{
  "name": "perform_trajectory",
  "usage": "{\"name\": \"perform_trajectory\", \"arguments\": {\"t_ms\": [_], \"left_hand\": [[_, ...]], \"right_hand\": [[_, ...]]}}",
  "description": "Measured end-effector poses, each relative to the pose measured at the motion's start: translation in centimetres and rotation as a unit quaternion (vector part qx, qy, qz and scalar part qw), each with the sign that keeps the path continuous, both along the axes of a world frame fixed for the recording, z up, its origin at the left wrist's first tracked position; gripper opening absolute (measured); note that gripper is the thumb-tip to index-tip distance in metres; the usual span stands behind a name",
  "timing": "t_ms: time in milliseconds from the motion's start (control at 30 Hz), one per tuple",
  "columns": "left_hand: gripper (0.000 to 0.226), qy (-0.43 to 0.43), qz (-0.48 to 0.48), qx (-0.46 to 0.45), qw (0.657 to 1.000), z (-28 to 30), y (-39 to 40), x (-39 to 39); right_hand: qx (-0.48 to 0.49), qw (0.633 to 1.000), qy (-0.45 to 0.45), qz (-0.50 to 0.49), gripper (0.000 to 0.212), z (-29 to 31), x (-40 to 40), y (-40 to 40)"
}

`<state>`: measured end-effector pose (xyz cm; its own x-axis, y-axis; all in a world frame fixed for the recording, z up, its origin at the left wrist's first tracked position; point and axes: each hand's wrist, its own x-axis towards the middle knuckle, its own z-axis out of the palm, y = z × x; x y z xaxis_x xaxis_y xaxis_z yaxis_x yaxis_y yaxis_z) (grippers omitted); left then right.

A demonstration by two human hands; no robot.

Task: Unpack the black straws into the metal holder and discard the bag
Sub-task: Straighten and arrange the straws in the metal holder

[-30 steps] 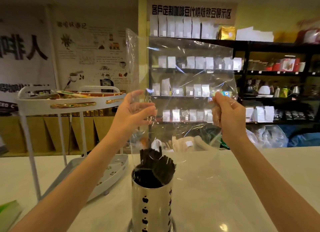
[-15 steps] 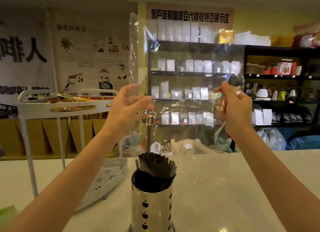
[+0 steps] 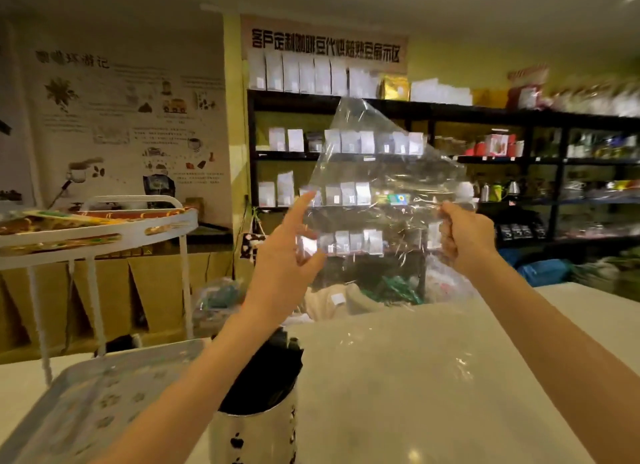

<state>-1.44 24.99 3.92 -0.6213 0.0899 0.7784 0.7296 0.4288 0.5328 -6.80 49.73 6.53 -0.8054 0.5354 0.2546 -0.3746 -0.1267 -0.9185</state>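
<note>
Black shelving [image 3: 450, 117] along the back wall, rows of white pouches on and above it, one gold pouch up top; far right end is motion-blurred, contents unreadable. White counter [image 3: 433, 377] in front. On its left a white two-tier rack [image 3: 100, 228]: top tier holds flat coloured packets, can't tell what; bottom tray shows only its printed pattern. Clear plastic bag [image 3: 374, 186] held up in the air above the counter, between the two hands, well clear of the holder; looks empty, shelves read straight through it, one corner sticking up. Right hand [image 3: 465, 237] is a closed fist clamped on the bag's right edge. Left hand [image 3: 287, 256] is spread, index finger pointing up, thumb and fingers apart at the bag's left edge; can't tell if it's touching the film, not pinching it. Metal holder [image 3: 256, 436] stands on the counter at the bottom, just right of the rack's lower tray, apple-shaped cut-outs in its wall, partly hidden behind the left forearm. Black straws [image 3: 273, 370] are inside it, upright, bunched, tops above the rim.
</note>
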Motion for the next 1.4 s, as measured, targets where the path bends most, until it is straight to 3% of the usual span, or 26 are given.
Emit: {"name": "perform_trajectory", "arguments": {"t_ms": [100,233,433,533,667,733,867,1033,1200,1267,1333,1400], "left_hand": [[0.039,-0.055,-0.022,-0.016,0.998,-1.4,3.3,0.6],[0.012,-0.214,-0.127,0.084,0.965,-4.7,6.3,1.9],[0.011,-0.421,-0.171,0.124,0.882,-12.3,7.9,3.7],[0.016,-0.467,-0.158,0.090,0.865,-15.6,7.0,4.1],[0.024,-0.489,-0.104,0.024,0.866,-18.9,6.1,4.1],[0.024,-0.485,-0.087,0.001,0.870,-20.0,5.9,4.1],[0.025,-0.456,-0.079,-0.080,0.883,-21.1,5.5,4.3],[0.035,-0.446,-0.074,-0.166,0.876,-21.2,5.1,4.9],[0.050,-0.425,-0.073,-0.372,0.822,-19.7,4.6,5.6],[0.051,-0.419,-0.080,-0.387,0.817,-18.8,4.5,5.8],[0.053,-0.425,-0.090,-0.339,0.835,-17.7,4.2,5.8],[0.052,-0.398,-0.096,-0.279,0.869,-16.4,3.6,5.3]], "right_hand": [[0.079,0.993,-0.078,-0.026,0.026,-1.1,0.0,3.3],[0.168,0.969,-0.155,-0.089,0.023,-4.3,0.4,7.2],[0.253,0.927,-0.243,-0.132,0.029,-12.1,1.5,9.4],[0.290,0.914,-0.269,-0.087,0.022,-16.0,1.5,8.9],[0.372,0.871,-0.318,-0.025,0.022,-19.9,1.3,7.7],[0.411,0.851,-0.326,-0.017,0.009,-21.3,1.4,7.1],[0.496,0.792,-0.354,-0.046,0.036,-23.5,1.9,6.6],[0.574,0.749,-0.316,-0.096,0.039,-24.7,2.2,6.6],[0.732,0.614,-0.291,-0.046,0.033,-24.8,2.2,6.3],[0.766,0.569,-0.295,-0.050,0.033,-24.2,2.0,5.4],[0.755,0.592,-0.279,-0.046,0.034,-23.0,1.7,3.7],[0.715,0.662,-0.223,-0.021,0.033,-21.3,1.7,1.2]]}}
